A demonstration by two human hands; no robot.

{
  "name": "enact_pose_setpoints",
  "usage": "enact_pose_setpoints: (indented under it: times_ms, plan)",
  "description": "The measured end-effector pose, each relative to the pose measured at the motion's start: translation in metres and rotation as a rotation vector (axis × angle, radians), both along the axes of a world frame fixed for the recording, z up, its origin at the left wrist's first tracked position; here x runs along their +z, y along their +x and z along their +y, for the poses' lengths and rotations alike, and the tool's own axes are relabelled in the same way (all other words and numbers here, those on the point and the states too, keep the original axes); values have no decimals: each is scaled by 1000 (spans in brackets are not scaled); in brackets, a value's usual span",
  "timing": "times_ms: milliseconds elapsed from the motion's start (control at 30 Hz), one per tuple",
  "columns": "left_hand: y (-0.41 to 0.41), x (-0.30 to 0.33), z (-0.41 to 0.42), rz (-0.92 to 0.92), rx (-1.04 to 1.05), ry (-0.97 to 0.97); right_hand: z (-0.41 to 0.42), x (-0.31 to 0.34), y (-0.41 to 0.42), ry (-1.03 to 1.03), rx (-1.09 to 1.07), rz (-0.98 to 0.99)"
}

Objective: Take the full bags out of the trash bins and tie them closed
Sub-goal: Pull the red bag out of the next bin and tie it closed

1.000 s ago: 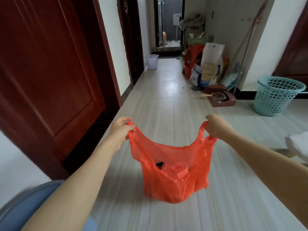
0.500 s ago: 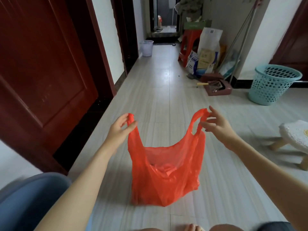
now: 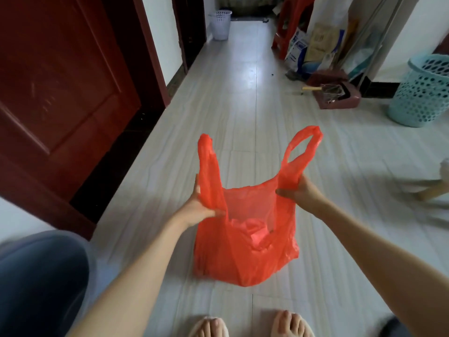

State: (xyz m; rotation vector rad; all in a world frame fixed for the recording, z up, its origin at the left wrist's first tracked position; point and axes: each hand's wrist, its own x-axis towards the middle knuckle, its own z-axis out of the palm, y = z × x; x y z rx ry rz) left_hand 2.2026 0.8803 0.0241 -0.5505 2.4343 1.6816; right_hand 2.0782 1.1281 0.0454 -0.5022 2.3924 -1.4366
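Gripping the red bag [image 3: 245, 251] at the base of each handle, my left hand [image 3: 198, 207] and right hand [image 3: 302, 190] pinch the plastic while it sits on the floor [image 3: 243, 93] before my feet. It is out of its bin but still gapes open, so I judge the knot remains undone. I count one bag, two loose handles, and two bins: a blue basket [image 3: 422, 90] and a white basket [image 3: 220, 24].

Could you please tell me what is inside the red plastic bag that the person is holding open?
Through the mouth of the red plastic bag, crumpled red plastic shows. Anything beneath it is covered.
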Motion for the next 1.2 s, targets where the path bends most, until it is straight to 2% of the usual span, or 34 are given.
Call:
enact_pose_setpoints:
  times_ms: [67,100,133,167,233,267,300,367,433,500,567,633,700,767,867,900,933,1000,1100,1200]
  plan:
    - [-22,-6,9,79,147,80,-13,-12,-11,40,-137,-81]
    - [-30,-10,12,111,276,146,-18,-17,-13,-10,-197,-124]
    - [-36,-14,13,118,404,239,-21,-21,-15,-81,-276,-146]
    - [-41,-20,14,136,516,423,-21,-28,-19,-173,-379,-171]
    - [-49,-35,8,169,601,794,-13,-44,-26,-415,-612,-272]
    - [-49,-40,3,166,609,899,-6,-54,-29,-522,-717,-331]
    - [-50,-46,-2,173,640,993,1,-61,-31,-597,-819,-379]
    - [-49,-54,-4,204,764,1050,10,-73,-32,-593,-921,-413]
    - [-53,-63,2,218,880,981,11,-82,-32,-500,-929,-414]
    - [-57,-63,8,226,890,951,12,-85,-33,-559,-805,-447]
    - [-56,-55,6,270,845,1100,22,-85,-35,-717,-509,-510]
    - [-53,-45,2,374,727,1199,30,-81,-34,-767,-215,-531]
    - [-47,-48,3,353,591,1113,35,-81,-30,-706,-53,-532]
    - [-40,-56,8,262,440,907,30,-82,-25,-604,-31,-533]
    - [-38,-67,23,106,154,430,11,-84,-21,-369,-131,-432]
    - [-40,-69,28,65,129,261,4,-84,-20,-279,-181,-370]
    - [-43,-65,34,59,152,140,-2,-86,-20,-218,-248,-296]
    - [-48,-64,39,84,366,36,-8,-89,-20,-180,-439,-188]
    - [-52,-69,37,118,745,83,-2,-97,-20,-207,-631,-191]
    - [-53,-77,41,69,821,211,3,-112,-13,-252,-742,-354]
